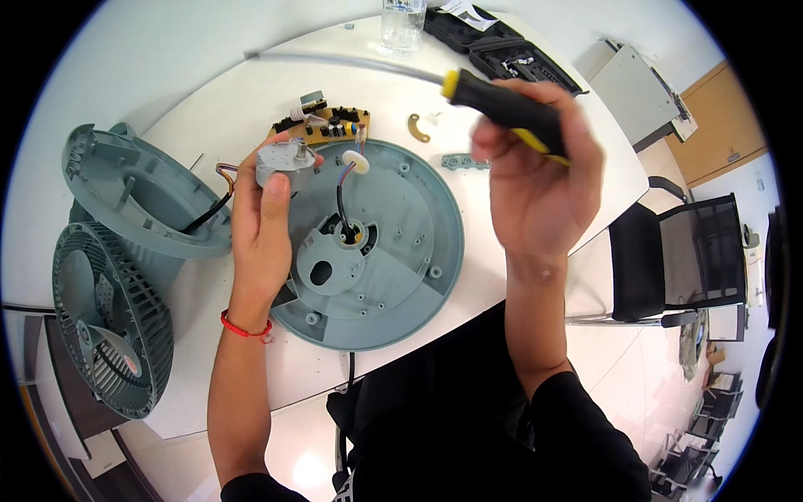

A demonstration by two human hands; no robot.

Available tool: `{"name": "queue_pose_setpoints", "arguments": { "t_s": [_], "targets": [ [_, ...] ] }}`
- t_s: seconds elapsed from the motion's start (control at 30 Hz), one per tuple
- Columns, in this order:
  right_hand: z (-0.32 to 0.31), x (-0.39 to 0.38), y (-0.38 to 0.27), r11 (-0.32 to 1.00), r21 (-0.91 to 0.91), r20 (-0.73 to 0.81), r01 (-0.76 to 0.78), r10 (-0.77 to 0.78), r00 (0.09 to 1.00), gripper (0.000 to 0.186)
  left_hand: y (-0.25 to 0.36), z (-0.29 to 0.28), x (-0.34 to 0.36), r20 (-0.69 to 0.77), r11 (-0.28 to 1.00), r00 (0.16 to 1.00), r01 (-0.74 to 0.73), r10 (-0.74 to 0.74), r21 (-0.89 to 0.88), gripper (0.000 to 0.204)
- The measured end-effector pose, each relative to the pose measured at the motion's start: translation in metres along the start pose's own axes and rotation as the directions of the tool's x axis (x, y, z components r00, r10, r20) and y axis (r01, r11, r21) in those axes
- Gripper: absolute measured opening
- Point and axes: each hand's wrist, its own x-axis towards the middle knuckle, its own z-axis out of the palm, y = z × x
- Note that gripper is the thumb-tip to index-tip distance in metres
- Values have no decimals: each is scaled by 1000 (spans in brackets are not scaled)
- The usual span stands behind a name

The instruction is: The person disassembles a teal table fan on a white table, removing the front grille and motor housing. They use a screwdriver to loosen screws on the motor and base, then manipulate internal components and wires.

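Observation:
My left hand (pixel 266 226) grips a small round silver motor (pixel 284 161) with a short shaft, held over the left rim of a grey-green round fan base (pixel 393 289). Fingers of my right hand (pixel 544 180) wrap the black and yellow handle of a long screwdriver (pixel 502 105). Its shaft points left, above the table and away from the motor. Behind the base lies a circuit board (pixel 335 125) with wires running to it. A white ring (pixel 355 162) sits on the cable that rises from the base's centre.
A grey-green fan housing (pixel 142 184) and a fan grille (pixel 113 322) stand at the left. A brass-coloured curved bracket (pixel 417 128) and a grey-green strip (pixel 465 161) lie right of the board. Farther back are a water bottle (pixel 403 29) and a black tool case (pixel 510 54). A black chair (pixel 677 255) stands right.

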Motion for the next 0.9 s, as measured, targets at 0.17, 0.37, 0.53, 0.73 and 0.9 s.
{"name": "queue_pose_setpoints", "arguments": {
  "t_s": [0.17,0.37,0.53,0.73,0.9],
  "targets": [
    [14,-34,-4,904,190,-78,-384,404,912,43,-7,4,-2,-48,995,995,-91,92,39,40],
    [26,-73,-31,907,-291,66,-304,336,940,50,0,0,-1,-19,999,1000,-7,6,-36,42],
    [14,-92,-10,554,-832,217,-40,390,895,37,6,3,-1,-58,991,996,58,-66,-118,56],
    [11,-107,1,425,-825,433,373,51,900,42,-4,1,3,-63,955,991,100,-122,-281,67],
    [14,-96,10,240,-846,473,476,-73,878,38,3,6,3,-111,938,982,108,-152,-329,69]
  ]
}}
